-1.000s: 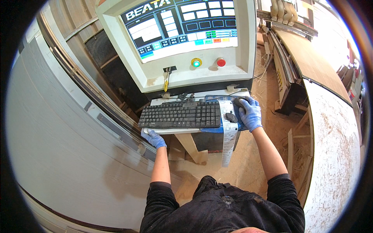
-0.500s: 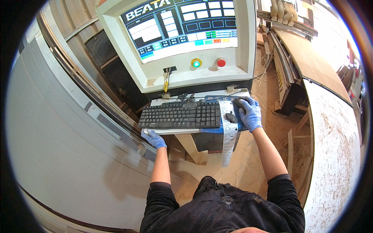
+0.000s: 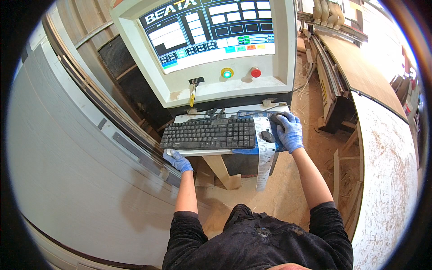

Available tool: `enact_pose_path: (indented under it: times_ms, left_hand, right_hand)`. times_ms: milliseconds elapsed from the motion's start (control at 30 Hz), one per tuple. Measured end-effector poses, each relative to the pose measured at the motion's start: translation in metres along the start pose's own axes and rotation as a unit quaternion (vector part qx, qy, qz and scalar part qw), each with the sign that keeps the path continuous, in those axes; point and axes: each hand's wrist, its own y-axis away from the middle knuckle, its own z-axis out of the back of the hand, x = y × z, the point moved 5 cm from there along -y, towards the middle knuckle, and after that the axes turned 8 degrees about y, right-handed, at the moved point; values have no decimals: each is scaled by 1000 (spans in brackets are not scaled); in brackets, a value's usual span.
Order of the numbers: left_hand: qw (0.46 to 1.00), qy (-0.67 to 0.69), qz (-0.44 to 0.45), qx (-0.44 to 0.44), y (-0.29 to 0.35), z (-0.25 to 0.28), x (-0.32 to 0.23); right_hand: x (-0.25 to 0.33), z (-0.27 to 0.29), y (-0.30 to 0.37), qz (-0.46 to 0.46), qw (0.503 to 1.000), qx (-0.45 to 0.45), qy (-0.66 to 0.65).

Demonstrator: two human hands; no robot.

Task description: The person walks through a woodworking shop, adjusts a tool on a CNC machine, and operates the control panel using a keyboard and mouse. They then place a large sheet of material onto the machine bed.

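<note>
Both gloved hands are mine: right hand (image 3: 291, 132) draped over a dark mouse (image 3: 276, 119), left hand (image 3: 179, 160) at the near left corner of the white shelf (image 3: 198, 152); how tightly either grips, I can't tell. The mouse, right of the keyboard (image 3: 209, 134), should feel light and rigid, best cupped by its sides.

The gloves (image 3: 292, 133) are blue, the shelf (image 3: 198, 152) white, the keyboard (image 3: 208, 134) black, the strip (image 3: 265, 159) dark-printed white

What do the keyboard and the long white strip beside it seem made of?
Keyboard: probably plastic, matte black, judging by its dull keys. White strip: paper or thin plastic, smooth-looking, judging by its bend over the shelf edge.
</note>
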Motion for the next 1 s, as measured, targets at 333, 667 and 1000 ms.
enact_pose_path:
  times_ms: [333,667,1000]
  left_hand:
    - [1000,-13,0,8,-3,1,6]
    - [1000,8,6,5,-3,-2,8]
    - [997,-59,44,8,1,-1,-5]
  right_hand:
    - [5,10,-5,25,999,-11,-25]
    - [-1,4,-2,11,1000,-19,-18]
    - [-2,1,0,4,1000,-6,-17]
